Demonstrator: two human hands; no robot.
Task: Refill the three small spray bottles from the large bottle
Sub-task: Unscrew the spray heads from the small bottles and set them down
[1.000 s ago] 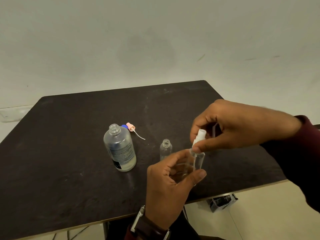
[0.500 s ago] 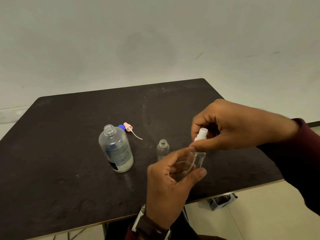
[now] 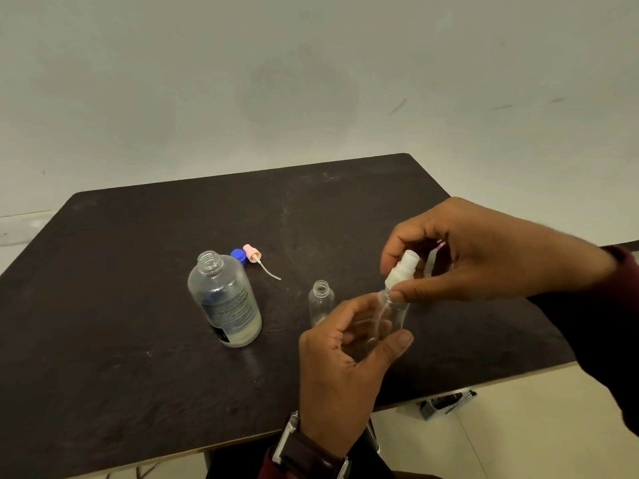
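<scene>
Left hand: the left hand rises from 6 o'clock, palm turned inward, fingers and thumb curled round the body of a small clear plastic spray bottle, which it holds above the near edge of the dark matte table.
Right hand: the right hand reaches in from 3 o'clock, knuckles up, thumb and fingers pinching the white spray pump top seated at that bottle's neck.
Small bottles counted: two clearly seen; the held one, and an uncapped clear small bottle standing at 9 o'clock of it. A third cannot be made out.
Large bottle: one clear, labelled large bottle, open-necked, upright, left of centre.
Loose caps: two, at 1 o'clock of the large bottle; a blue screw cap touching a pink pump head with a thin dip tube.
Wrist: one dark-strapped watch on the left wrist.
</scene>
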